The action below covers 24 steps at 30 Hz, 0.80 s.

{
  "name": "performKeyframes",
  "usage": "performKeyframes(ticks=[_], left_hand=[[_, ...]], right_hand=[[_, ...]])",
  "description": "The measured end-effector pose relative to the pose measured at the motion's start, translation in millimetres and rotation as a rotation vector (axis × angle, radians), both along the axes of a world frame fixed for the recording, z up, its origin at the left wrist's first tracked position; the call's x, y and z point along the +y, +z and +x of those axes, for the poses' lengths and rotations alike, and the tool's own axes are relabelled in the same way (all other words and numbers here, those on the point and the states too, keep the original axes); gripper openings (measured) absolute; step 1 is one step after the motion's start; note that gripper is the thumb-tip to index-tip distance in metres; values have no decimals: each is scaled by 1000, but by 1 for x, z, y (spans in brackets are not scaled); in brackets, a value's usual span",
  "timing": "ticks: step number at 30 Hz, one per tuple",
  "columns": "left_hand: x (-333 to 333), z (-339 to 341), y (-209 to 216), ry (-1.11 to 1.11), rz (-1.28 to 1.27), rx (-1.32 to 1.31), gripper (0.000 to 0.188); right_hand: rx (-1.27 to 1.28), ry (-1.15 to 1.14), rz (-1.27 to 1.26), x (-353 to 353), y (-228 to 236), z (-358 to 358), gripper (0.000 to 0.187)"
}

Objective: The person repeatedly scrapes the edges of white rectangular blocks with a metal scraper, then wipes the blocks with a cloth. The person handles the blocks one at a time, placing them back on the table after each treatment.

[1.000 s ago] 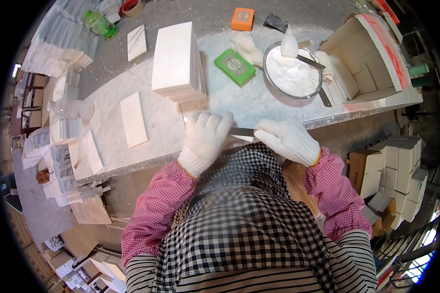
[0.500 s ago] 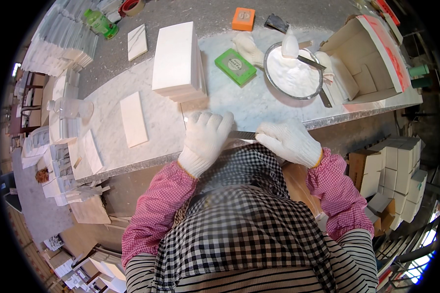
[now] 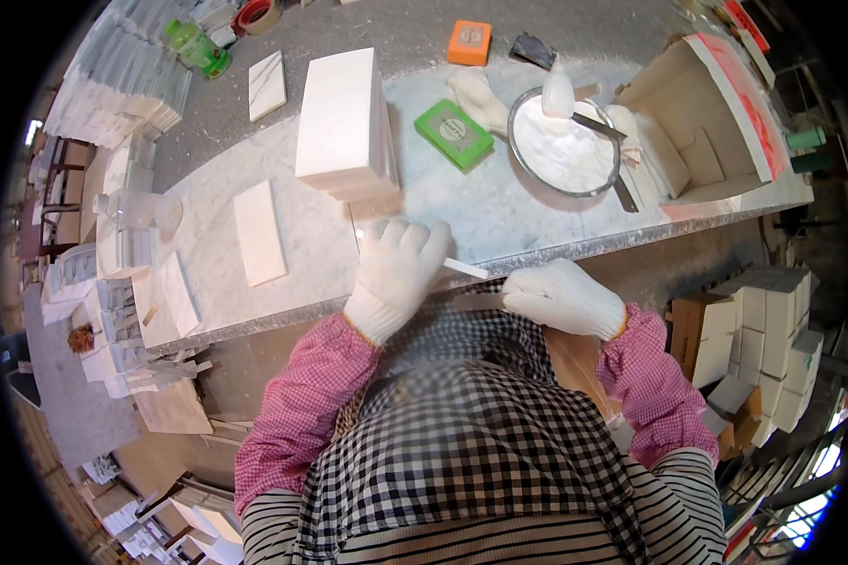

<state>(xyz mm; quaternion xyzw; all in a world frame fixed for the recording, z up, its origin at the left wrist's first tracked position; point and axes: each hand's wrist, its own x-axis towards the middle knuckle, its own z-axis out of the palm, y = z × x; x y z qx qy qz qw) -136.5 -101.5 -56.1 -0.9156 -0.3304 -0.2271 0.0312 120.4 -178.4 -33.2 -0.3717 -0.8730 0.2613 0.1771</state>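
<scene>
Over the table's front edge, my gloved left hand [image 3: 398, 273] is closed on a thin white tile [image 3: 465, 268], seen edge-on beyond my fingers. My gloved right hand [image 3: 561, 297] is closed around a flat metal scraper [image 3: 479, 301]. Its blade points left, just below the tile and apart from it in this view; the grip is hidden in my fist. Beyond my left hand stands a stack of white tiles [image 3: 337, 118]. A single white tile [image 3: 259, 234] lies flat left of it. A round bowl [image 3: 515, 158] of white paste or powder sits beyond my right hand, with a dark-bladed tool [image 3: 598, 126] across its rim.
A green block [image 3: 454, 134], a white glove [image 3: 481, 102] and an orange block [image 3: 469, 42] lie between stack and bowl. An open cardboard box [image 3: 725, 122] stands at right. Clear plastic bottle [image 3: 141, 209] and piled tiles [image 3: 113, 80] stand left. White boxes [image 3: 754, 320] are stacked lower right.
My right hand has moved slightly down and right, drawing the scraper away from the tile's edge toward my apron. My left hand stays nearly in place, and more of the tile's white edge shows.
</scene>
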Motion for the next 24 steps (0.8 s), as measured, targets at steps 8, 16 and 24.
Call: performKeyframes(ticks=[8, 16, 24], left_hand=[[-11, -10, 3, -18, -124, 54, 47], [-34, -25, 1, -49, -206, 200, 35], [-27, -22, -11, -79, -231, 140, 40]], right_hand=[[448, -710, -767, -7, 18, 6, 24], [563, -775, -823, -35, -19, -32, 22], [605, -720, -876, -53, -32, -52, 22]])
